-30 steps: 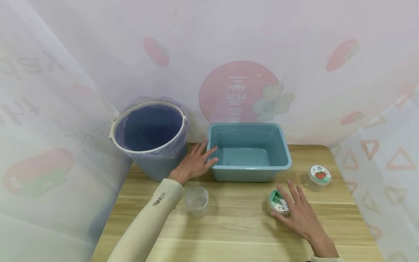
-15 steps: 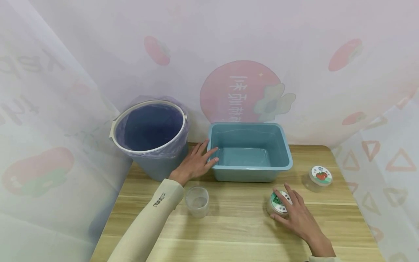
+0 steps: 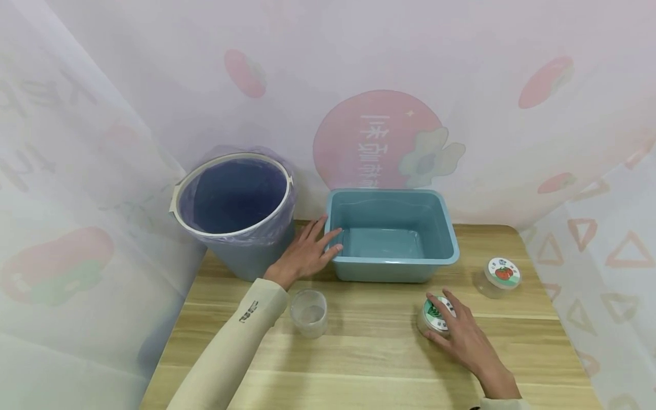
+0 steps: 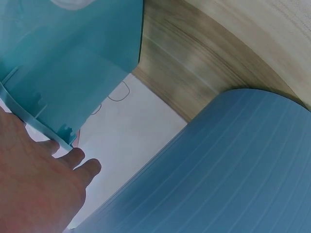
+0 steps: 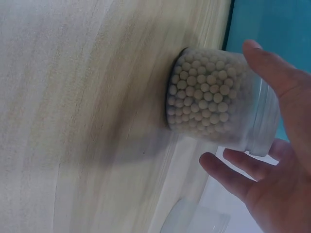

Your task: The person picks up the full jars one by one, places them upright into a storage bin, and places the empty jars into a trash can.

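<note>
My left hand (image 3: 302, 253) rests on the left rim of a blue-green plastic basin (image 3: 392, 273), fingers spread. In the left wrist view the fingertips lie along the rim of the basin (image 4: 73, 63). On the right, my right hand (image 3: 466, 336) reaches round a clear jar (image 3: 425, 327) with a green-and-white leafy label on its lid. Thumb and fingers sit on opposite sides of its top. Small beige balls fill much of this jar (image 5: 204, 94), as the right wrist view shows; it stands upright on the table. Some fingers there are apart from its wall.
A tall blue bin (image 3: 241, 250) with a purple liner stands at the left, beside the basin. A clear cup (image 3: 309, 314) is on the wooden table (image 3: 369, 364) near my left forearm. Farther right stands a jar with a tomato label (image 3: 498, 278). Printed curtains enclose the back and sides.
My right hand has drawn in closer round the leafy-label jar, thumb and fingers nearing its sides. My left hand has stayed on the basin rim. The jar stays in place.
</note>
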Motion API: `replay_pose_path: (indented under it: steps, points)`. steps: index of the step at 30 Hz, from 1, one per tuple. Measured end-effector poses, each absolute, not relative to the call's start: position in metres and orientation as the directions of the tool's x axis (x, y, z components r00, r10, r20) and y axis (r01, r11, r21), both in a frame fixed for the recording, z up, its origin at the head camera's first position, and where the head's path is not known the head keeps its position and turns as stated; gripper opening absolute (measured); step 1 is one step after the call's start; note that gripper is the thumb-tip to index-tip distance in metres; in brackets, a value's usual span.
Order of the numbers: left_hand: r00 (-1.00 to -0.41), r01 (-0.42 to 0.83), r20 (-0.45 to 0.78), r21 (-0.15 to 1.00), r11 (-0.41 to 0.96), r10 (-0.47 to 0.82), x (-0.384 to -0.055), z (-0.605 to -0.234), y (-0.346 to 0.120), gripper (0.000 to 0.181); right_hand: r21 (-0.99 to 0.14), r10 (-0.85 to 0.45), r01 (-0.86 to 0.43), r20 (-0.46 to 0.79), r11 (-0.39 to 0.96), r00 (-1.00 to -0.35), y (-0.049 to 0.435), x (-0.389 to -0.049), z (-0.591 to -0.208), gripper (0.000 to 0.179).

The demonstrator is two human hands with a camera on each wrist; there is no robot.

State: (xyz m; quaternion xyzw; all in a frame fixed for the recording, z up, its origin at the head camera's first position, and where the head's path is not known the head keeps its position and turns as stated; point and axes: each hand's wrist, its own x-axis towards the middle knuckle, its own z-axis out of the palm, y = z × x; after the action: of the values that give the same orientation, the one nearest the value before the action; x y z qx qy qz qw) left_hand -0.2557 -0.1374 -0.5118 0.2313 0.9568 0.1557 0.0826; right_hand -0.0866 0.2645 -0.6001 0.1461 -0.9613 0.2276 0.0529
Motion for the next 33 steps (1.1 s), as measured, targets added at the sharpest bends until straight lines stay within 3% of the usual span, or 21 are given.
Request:
replay_pose_path:
  steps: [17, 33]
  points:
    - [-0.879, 0.413, -0.093, 0.341, 0.845, 0.467, -0.256, -0.514, -0.136, 0.066, -0.456, -0.265, -0.322, 0.184, 0.83, -0.946, 0.263, -0.09, -0.591, 0.08]
    - [-0.884, 0.407, -0.078, 0.358, 0.841, 0.461, -0.256, -0.515, -0.138, 0.065, -0.457, -0.284, -0.308, 0.123, 0.834, -0.951, 0.263, -0.089, -0.526, 0.079]
